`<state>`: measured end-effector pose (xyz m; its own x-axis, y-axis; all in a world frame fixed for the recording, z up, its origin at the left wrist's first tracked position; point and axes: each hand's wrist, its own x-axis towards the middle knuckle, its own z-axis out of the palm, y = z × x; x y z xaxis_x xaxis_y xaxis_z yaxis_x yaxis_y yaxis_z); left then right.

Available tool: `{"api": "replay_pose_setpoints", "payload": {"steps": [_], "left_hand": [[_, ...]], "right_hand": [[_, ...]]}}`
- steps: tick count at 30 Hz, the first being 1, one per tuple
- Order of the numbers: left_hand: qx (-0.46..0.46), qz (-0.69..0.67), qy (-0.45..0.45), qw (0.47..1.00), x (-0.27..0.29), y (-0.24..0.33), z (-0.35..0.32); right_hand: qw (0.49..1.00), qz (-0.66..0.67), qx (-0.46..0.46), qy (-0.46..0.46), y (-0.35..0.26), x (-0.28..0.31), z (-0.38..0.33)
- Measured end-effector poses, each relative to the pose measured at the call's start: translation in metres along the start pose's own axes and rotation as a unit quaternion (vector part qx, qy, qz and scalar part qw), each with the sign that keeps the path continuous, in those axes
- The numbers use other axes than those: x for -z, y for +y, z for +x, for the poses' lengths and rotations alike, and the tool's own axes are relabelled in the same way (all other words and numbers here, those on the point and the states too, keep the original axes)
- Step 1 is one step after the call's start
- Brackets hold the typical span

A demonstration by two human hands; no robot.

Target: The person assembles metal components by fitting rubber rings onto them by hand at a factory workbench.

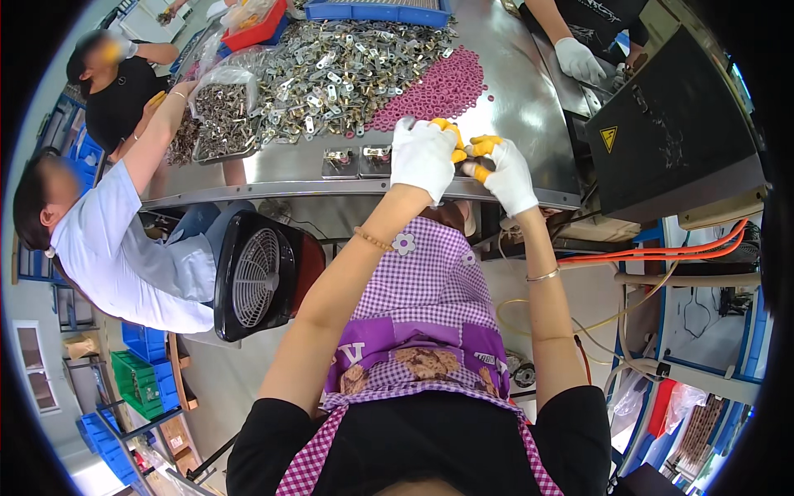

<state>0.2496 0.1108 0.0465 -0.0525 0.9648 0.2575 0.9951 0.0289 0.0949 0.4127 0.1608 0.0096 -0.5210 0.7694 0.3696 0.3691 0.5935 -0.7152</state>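
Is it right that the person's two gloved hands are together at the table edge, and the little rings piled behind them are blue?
Not quite. The left hand and right hand are together at the table edge, but the rings behind them are pink, not blue. The head view shows this.

A small dark metal part (465, 159) sits pinched between both gloved hands, at the worktop's near edge, twelve o'clock from the person.
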Motion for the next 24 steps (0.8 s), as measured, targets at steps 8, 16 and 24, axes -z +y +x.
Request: {"api": "replay_pose_setpoints", "payload": {"steps": [8,16,24], "left_hand": [[0.035,0.012,0.056,0.998,0.008,-0.040,0.001],[0.081,0.081,0.033,0.993,0.019,-0.153,0.006],[0.046,0.129,-0.010,0.991,0.012,-0.163,0.019]], "right_hand": [[0.971,-0.237,-0.010,-0.029,-0.021,0.024,0.005],[0.895,-0.374,-0.203,0.133,0.056,0.044,0.063],[0.860,-0.420,-0.243,0.158,0.078,0.043,0.091]]}}
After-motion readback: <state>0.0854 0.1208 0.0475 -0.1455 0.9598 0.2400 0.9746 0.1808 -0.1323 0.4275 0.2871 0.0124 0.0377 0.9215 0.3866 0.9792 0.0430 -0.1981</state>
